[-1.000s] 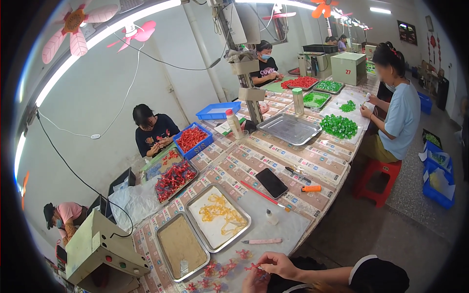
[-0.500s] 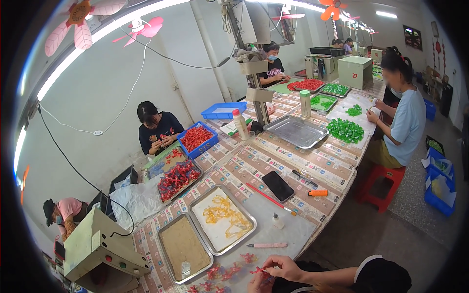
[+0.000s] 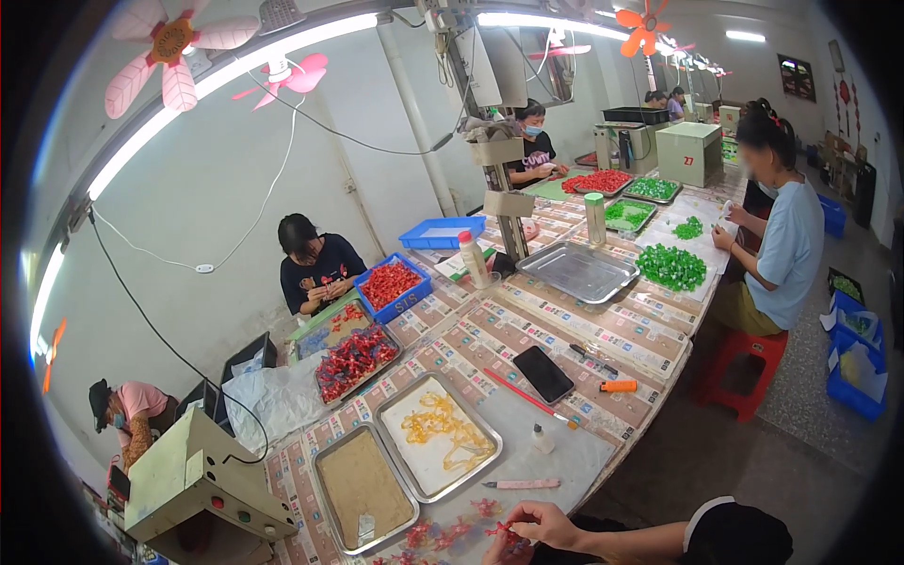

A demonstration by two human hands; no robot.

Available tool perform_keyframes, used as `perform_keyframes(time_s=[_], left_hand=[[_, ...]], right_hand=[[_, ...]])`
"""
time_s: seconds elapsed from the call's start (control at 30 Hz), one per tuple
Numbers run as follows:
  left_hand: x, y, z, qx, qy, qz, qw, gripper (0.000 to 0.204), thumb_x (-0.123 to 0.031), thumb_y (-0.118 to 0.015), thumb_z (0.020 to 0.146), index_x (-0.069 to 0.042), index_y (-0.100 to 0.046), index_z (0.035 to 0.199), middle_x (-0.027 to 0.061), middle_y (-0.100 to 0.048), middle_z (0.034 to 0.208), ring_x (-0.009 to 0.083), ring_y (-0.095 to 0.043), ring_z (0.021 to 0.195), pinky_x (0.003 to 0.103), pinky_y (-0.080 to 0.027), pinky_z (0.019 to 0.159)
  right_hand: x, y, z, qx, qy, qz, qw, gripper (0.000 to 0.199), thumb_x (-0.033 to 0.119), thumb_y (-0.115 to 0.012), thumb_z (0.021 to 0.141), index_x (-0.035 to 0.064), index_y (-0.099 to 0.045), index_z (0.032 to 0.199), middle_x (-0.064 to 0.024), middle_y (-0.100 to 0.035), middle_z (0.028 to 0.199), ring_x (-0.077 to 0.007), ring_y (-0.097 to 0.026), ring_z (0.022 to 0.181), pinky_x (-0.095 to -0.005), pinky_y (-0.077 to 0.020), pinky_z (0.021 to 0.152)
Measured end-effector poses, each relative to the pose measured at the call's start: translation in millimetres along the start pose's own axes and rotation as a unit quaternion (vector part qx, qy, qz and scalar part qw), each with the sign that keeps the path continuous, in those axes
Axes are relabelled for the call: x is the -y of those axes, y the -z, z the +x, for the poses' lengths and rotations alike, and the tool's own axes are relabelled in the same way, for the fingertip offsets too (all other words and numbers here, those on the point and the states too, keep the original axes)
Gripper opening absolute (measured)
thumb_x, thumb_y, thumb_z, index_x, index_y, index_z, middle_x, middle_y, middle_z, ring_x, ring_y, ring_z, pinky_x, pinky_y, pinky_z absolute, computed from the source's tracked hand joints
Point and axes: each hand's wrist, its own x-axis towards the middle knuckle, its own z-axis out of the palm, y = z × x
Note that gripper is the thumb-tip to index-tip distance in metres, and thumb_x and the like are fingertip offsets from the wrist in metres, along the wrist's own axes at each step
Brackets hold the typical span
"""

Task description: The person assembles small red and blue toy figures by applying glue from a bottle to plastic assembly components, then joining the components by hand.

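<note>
At the lower edge, my right hand [image 3: 544, 525] pinches a small red plastic piece [image 3: 502, 529] between thumb and fingertips. My left hand [image 3: 509, 552] is closed around the lower part of the same piece, partly cut off by the picture's edge. Several red and clear-bluish plastic pieces [image 3: 439, 535] lie on the table just left of my hands. A pink-handled craft knife [image 3: 524, 484] rests beyond them, near a small clear dropper bottle [image 3: 542, 439].
Two metal trays stand left of my hands: one with a brown lining [image 3: 363, 485], one with yellow translucent strips [image 3: 441, 428]. Farther off lie a phone [image 3: 543, 376], a red brush [image 3: 527, 395] and an orange lighter [image 3: 619, 386]. Co-workers sit around the table; a metal box machine [image 3: 202, 480] stands left.
The whole view has shifted slightly, so the table and trays sit a little lower and farther right. Both my hands still hold the red piece.
</note>
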Motion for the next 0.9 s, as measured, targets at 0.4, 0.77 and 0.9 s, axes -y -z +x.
perform_keyframes(time_s=[0.4, 0.77, 0.9], left_hand=[[-15.9, -61.5, -23.5, -0.084, -0.021, -0.006, 0.996, 0.02, -0.034, -0.053, 0.078, -0.013, -0.054, 0.079, -0.0035, -0.05, 0.061, 0.0083, -0.045, 0.056, 0.021, -0.036, 0.051], [-1.3, -5.2, -10.0, -0.09, -0.022, -0.033, 0.995, 0.022, -0.032, -0.053, 0.078, -0.014, -0.056, 0.088, -0.0015, -0.057, 0.066, 0.0111, -0.053, 0.06, 0.025, -0.042, 0.054], [-4.1, -15.8, -29.2, -0.054, 0.006, -0.149, 0.987, 0.016, -0.019, -0.05, 0.081, -0.007, -0.053, 0.092, 0.0021, -0.056, 0.081, 0.0113, -0.051, 0.072, 0.024, -0.041, 0.064]], right_hand=[[-24.6, -2.4, 14.3, 0.005, -0.012, -0.04, 0.999, 0.016, 0.009, -0.053, 0.074, 0.0009, -0.055, 0.088, -0.0045, -0.058, 0.081, -0.0094, -0.054, 0.074, -0.0217, -0.0428, 0.067], [-11.2, -10.1, 4.0, -0.004, -0.016, -0.066, 0.998, 0.014, 0.006, -0.052, 0.075, -0.0009, -0.053, 0.087, -0.0013, -0.055, 0.077, -0.006, -0.051, 0.069, -0.0184, -0.0415, 0.061], [-19.7, -15.3, -4.5, -0.002, -0.015, -0.06, 0.998, 0.011, 0.005, -0.052, 0.076, 0.0005, -0.054, 0.085, -0.001, -0.055, 0.077, -0.0063, -0.051, 0.07, -0.0198, -0.0424, 0.063]])
